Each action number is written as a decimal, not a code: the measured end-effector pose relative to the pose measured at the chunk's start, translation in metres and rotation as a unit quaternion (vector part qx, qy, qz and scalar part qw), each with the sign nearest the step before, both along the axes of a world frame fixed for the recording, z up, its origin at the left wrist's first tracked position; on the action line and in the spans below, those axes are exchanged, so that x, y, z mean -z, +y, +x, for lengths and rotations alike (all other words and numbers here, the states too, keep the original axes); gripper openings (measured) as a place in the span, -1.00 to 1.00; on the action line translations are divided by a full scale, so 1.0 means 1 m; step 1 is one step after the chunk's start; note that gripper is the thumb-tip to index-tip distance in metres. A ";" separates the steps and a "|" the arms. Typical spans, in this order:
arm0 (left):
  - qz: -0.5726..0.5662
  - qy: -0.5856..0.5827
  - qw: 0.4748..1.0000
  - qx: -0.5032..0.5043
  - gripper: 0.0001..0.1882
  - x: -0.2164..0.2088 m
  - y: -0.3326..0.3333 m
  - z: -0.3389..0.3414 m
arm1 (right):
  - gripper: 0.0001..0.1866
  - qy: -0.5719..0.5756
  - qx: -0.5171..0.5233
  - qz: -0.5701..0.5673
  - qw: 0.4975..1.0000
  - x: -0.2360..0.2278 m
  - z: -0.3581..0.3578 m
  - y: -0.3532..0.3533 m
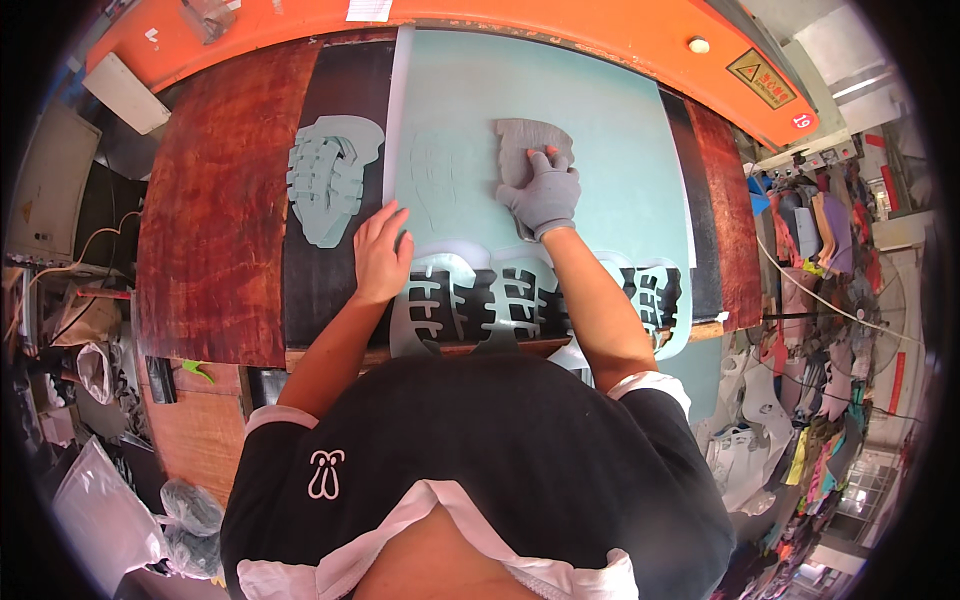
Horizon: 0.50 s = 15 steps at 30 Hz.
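Observation:
A pale green sheet (610, 150) lies across the work surface. On it rests a grey cutting die (530, 133) with a shaped outline. My right hand (542, 195), in a grey glove with orange-red fingertips showing, has its fingers curled onto the die and grips it; the palm hides the lower part. My bare left hand (383, 250) is open, its fingers stretched out near the sheet's left edge, holding nothing. Left of it, a pile of cut pale green pieces (330, 180) with slotted edges lies on the black surface. A faint shaped outline marks the sheet left of the die.
Along the near edge the sheet has several slotted cutouts (520, 300), and its strips hang over the edge. An orange machine beam (460, 14) spans the far side. Reddish-brown boards (215, 200) flank the black surface. Many coloured pieces (800, 230) hang at the right.

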<state>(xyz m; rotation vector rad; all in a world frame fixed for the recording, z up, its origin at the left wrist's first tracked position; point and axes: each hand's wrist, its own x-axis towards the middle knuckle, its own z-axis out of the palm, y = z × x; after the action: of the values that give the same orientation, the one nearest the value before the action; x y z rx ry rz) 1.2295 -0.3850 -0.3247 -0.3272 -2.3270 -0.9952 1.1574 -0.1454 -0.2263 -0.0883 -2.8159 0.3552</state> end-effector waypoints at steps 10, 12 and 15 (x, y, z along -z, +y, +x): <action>-0.005 -0.014 1.000 -0.001 -0.63 -0.002 0.000 -0.005 | -0.16 -0.025 -0.023 -0.003 0.999 -0.005 -0.011 0.006; -0.003 -0.013 1.000 0.001 -0.63 -0.002 0.000 -0.005 | -0.16 -0.032 -0.023 -0.002 0.999 -0.008 -0.010 0.005; -0.005 -0.011 1.000 0.002 -0.63 -0.002 -0.001 -0.006 | -0.17 -0.025 -0.016 -0.008 1.000 -0.006 -0.009 0.003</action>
<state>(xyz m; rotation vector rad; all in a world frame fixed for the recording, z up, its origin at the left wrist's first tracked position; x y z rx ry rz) 1.2239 -0.3861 -0.3226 -0.3263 -2.3526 -0.9948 1.1482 -0.1421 -0.2205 -0.0578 -2.8674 0.3888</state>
